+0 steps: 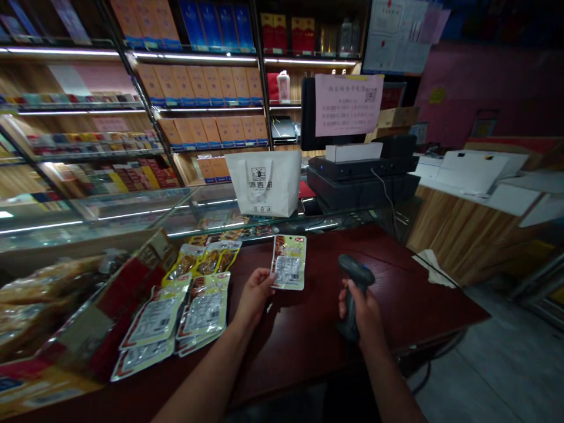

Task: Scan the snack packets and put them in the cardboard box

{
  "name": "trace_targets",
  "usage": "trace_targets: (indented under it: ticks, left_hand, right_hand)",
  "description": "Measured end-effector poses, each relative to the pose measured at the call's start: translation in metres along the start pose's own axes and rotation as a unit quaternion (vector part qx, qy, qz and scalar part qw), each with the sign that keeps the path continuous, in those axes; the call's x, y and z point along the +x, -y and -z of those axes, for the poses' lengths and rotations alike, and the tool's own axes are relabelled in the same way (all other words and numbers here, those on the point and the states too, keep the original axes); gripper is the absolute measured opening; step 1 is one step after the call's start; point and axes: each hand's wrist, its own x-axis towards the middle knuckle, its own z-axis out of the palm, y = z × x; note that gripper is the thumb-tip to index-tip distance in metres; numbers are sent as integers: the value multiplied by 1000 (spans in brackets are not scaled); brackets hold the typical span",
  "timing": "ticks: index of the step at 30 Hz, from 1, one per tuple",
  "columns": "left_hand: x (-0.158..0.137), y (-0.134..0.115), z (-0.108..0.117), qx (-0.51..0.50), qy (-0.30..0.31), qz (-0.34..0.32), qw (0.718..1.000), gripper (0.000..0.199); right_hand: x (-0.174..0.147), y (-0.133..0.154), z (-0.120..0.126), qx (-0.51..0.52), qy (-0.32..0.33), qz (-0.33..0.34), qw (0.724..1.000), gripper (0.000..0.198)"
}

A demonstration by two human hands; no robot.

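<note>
My left hand (pixel 256 294) pinches the lower left corner of a flat snack packet (pixel 288 264), whose printed label and barcode side faces me above the dark red table. In my right hand (pixel 363 308) is a black barcode scanner (pixel 352 282), gripped round its handle with the head tilted up. To the left of my left hand lie two overlapping piles of similar packets (pixel 202 311). Behind those piles are several yellow-edged clear packets (pixel 211 258) of brown food.
A white paper bag (pixel 264 185) stands on the glass counter (pixel 176 205) ahead. The cash register (pixel 361 176) is at the back right. An open carton (pixel 127 288) of bagged goods borders the left. A crumpled tissue (pixel 434 267) lies by the table's (pixel 308 352) right edge.
</note>
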Motion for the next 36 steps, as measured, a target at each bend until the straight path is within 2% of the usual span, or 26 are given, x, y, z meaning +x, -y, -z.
trace_targets:
  ticks: [6, 9, 12, 15, 25, 29, 33, 36]
  left_hand:
    - [5, 6, 2, -62, -14, 25, 998, 43]
    - [2, 8, 0, -110, 24, 60, 992, 45]
    - [-3, 6, -5, -139, 81, 78, 984, 63]
    - [-6, 4, -7, -131, 110, 82, 982, 74]
    - [-10, -10, -8, -87, 126, 98, 983, 49]
    - [-8, -13, -6, -48, 99, 41, 993, 44]
    - [-1, -14, 1, 8, 16, -52, 999, 39]
    - [4, -15, 8, 30, -40, -83, 995, 38]
  right_hand:
    - [-7, -15, -41, -54, 40, 0, 998, 47]
    - [-3, -18, -55, -70, 32, 17, 997, 49]
    - [0, -23, -64, -84, 25, 27, 996, 49]
    - [-1, -29, -68, -92, 34, 32, 995, 47]
    - [-2, -32, -61, -102, 43, 41, 993, 35]
    - [-2, -29, -61, -99, 46, 39, 993, 43]
    - [-8, -23, -61, -108, 41, 38, 993, 49]
    - [-18, -16, -55, -149, 55, 39, 987, 45]
